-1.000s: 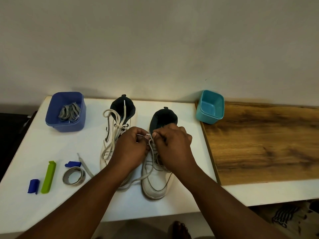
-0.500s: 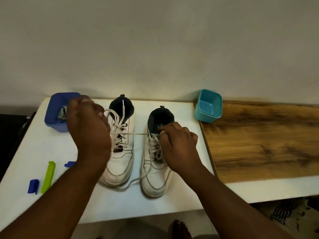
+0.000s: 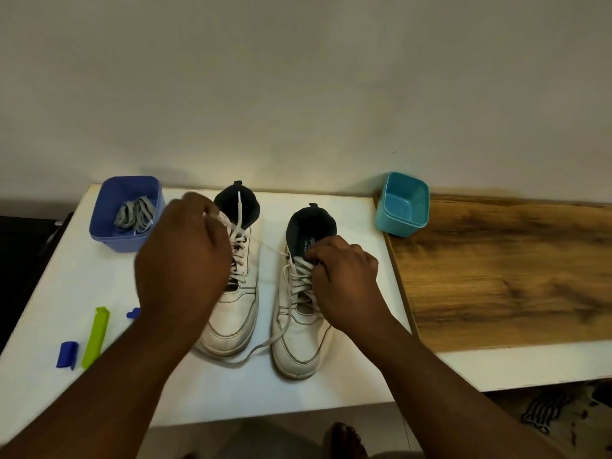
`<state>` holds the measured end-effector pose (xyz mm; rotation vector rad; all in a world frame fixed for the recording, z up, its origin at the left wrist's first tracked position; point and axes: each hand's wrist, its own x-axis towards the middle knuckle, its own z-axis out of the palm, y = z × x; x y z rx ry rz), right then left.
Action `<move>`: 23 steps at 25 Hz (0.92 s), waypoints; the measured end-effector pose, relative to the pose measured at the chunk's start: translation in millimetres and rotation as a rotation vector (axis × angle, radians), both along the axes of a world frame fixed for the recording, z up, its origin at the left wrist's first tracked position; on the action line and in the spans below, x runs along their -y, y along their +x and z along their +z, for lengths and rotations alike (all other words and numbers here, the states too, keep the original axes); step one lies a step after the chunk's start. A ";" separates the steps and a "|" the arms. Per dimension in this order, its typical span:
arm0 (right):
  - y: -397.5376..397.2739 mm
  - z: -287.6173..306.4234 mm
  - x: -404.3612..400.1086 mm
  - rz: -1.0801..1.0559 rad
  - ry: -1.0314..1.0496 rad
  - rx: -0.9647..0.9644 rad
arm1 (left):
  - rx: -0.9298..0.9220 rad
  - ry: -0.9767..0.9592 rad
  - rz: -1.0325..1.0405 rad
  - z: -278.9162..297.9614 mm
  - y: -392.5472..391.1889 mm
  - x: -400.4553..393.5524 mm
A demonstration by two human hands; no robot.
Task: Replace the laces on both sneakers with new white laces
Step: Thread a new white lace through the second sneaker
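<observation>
The fingers (image 3: 318, 258) of the right hand (image 3: 344, 286) are curled down onto the top eyelets of the right sneaker (image 3: 303, 329), and the white lace (image 3: 299, 276) is pinched there, just below the dark tongue. From that same eyelet a taut strand of lace (image 3: 270, 248) is drawn leftward across the gap, up to the left hand (image 3: 182, 260), whose fingers are closed round it above the left sneaker (image 3: 236, 313); the fingertips themselves are hidden behind the back of the hand, so the exact pinch cannot be made out. A loose tail of lace (image 3: 261, 347) is seen trailing down from the right sneaker, curving over the table (image 3: 231, 392) between the two toes. The left sneaker is already laced in white, with one lace tip (image 3: 239, 207) lying up against its dark collar. Both sneakers are stood side by side, toes toward the person, near the middle of the white table. At the far left corner a blue tub (image 3: 127, 212) is set, with grey laces (image 3: 135, 217) heaped inside. On the near left a green clip (image 3: 96, 336) is laid beside a small blue piece (image 3: 68, 354), and another blue piece (image 3: 133, 313) is half hidden by the left forearm. To the right a teal tub (image 3: 402, 203) is perched at the edge of a wooden board (image 3: 503, 270), tilted toward the sneakers.
</observation>
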<state>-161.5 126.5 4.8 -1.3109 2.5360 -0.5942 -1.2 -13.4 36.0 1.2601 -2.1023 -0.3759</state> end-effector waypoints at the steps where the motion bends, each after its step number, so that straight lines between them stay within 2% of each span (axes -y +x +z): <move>1: 0.5 -0.2 0.2 -0.001 0.001 0.002 | 0.067 0.037 -0.047 -4.5 -3.0 -7.4; 3: 2.6 0.0 0.3 -0.003 0.009 0.008 | 0.163 0.091 -0.222 -19.3 -13.4 -19.2; 6: 2.1 -0.4 -0.8 -0.005 0.033 0.014 | 0.170 0.109 -0.382 -36.0 -29.3 -28.7; 10: 1.9 -1.0 -1.7 -0.006 0.055 -0.016 | 0.239 0.065 -0.345 -40.3 -31.2 -20.0; 14: 4.3 2.5 -0.9 -0.029 0.050 -0.023 | 0.358 -0.060 -0.176 -27.3 -21.7 -18.5; 16: 3.5 4.2 -1.7 -0.033 0.045 0.008 | 0.407 -0.077 -0.155 -24.1 -20.9 -25.1; 19: 1.7 2.7 -4.5 -0.060 -0.116 0.134 | 0.436 -0.086 -0.195 -22.7 -17.5 -28.2; 23: -6.6 2.9 -6.2 -0.195 -0.334 0.244 | 0.516 -0.119 -0.388 -23.8 -18.0 -48.5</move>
